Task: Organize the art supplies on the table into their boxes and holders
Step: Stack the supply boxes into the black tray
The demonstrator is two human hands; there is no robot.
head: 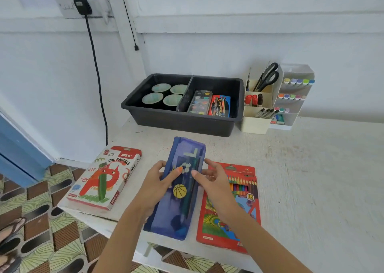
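fingers point(159, 166) of the left hand point(154, 184) were clamped on the blue pencil pouch point(180, 208); those of the right hand point(216, 184) were spread, thumb laid on it. on the white table point(311, 179) the pouch was set between the oil pastels box point(104, 179) and the coloured pencil box point(245, 181).
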